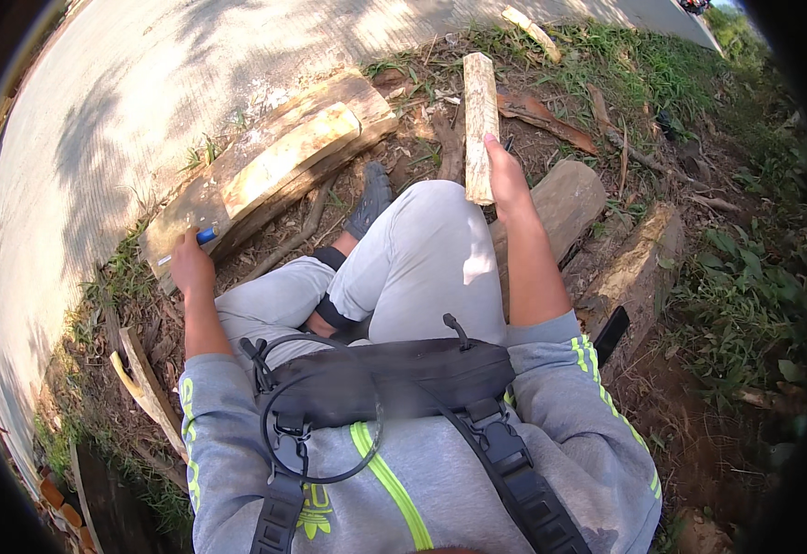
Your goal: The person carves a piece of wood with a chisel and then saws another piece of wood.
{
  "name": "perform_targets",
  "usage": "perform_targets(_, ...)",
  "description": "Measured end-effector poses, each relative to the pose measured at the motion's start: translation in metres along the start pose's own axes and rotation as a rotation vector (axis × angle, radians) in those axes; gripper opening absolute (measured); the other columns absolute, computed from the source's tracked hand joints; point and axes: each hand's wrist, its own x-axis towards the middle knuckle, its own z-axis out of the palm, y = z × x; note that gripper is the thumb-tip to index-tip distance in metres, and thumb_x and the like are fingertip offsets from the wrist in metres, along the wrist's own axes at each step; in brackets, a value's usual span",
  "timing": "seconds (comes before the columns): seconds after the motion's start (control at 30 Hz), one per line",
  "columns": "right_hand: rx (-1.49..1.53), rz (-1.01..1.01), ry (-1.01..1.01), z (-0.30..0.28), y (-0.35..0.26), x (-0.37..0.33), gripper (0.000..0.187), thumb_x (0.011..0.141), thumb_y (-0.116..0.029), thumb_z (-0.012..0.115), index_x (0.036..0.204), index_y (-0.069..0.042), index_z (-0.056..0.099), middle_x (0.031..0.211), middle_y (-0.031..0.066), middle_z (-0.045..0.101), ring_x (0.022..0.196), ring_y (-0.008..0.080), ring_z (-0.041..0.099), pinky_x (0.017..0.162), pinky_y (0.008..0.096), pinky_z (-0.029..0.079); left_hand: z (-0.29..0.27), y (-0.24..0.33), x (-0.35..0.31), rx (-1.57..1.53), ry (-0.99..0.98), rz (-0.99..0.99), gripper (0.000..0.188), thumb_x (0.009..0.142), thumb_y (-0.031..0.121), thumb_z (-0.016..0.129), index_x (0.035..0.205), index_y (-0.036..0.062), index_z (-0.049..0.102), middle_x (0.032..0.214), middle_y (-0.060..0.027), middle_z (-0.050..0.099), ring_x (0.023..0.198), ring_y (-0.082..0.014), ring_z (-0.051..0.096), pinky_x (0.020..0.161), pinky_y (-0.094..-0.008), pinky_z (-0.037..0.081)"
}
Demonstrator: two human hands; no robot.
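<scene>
A pale, rough-hewn length of wood [480, 120] points away from me, its near end by my raised knee. My right hand [507, 185] is closed round the near part of it, thumb along its side. A small dark tip shows just past those fingers; I cannot make out what it is. To the left, my left hand [191, 261] is closed on a small blue cylindrical object [207, 235] whose kind I cannot tell. That hand rests at the near end of a thick wooden plank [182, 208]. Another pale, shaped wood piece [293, 152] lies on the plank.
A log [565, 203] lies beyond my right forearm, with a rougher log [639, 258] beside it. Bark [547, 120] and sticks litter the soil ahead. Split wood [150, 383] sits by my left elbow. Paved ground [80, 175] runs along the left; grass [644, 69] grows at the far right.
</scene>
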Motion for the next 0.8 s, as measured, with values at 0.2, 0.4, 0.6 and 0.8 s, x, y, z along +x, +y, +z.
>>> perform_targets(0.2,-0.553,0.134,0.445,-0.140,0.037,-0.004,0.079,0.107,-0.058,0.061,0.139,0.014,0.063,0.130,0.0288,0.074,0.118,0.0372,0.072,0.104,0.0441,0.053,0.006,0.015,0.004,-0.079,-0.098,-0.048,0.038,0.100,0.000,0.061,0.136,0.0095,0.068,0.131,-0.0166,0.070,0.118,-0.0407,0.068,0.096,-0.0517,0.057)
perform_targets(0.4,-1.152,0.173,0.569,-0.183,0.035,-0.070,0.067,0.099,-0.057,0.071,0.124,0.005,0.070,0.118,0.0287,0.076,0.115,0.0446,0.073,0.099,0.0509,0.056,0.019,0.008,0.002,-0.125,-0.070,-0.056,0.043,0.100,0.001,0.065,0.142,0.0064,0.063,0.139,-0.0207,0.064,0.125,-0.0440,0.064,0.101,-0.0520,0.055)
perform_targets(0.6,-1.086,0.219,0.613,-0.202,0.106,-0.105,0.066,0.100,-0.059,0.070,0.126,0.002,0.068,0.116,0.0306,0.076,0.114,0.0483,0.072,0.098,0.0549,0.056,0.024,0.016,0.006,-0.087,-0.080,-0.076,0.046,0.099,0.001,0.064,0.144,0.0057,0.061,0.145,-0.0229,0.059,0.135,-0.0436,0.057,0.113,-0.0512,0.049)
perform_targets(0.8,-1.253,0.139,0.549,-0.200,0.109,-0.119,0.056,0.101,-0.046,0.071,0.132,-0.001,0.065,0.118,0.0309,0.075,0.115,0.0505,0.070,0.097,0.0584,0.054,0.025,0.015,-0.011,-0.102,-0.004,-0.025,0.040,0.098,0.004,0.059,0.137,0.0045,0.065,0.138,-0.0251,0.064,0.129,-0.0439,0.061,0.111,-0.0504,0.050)
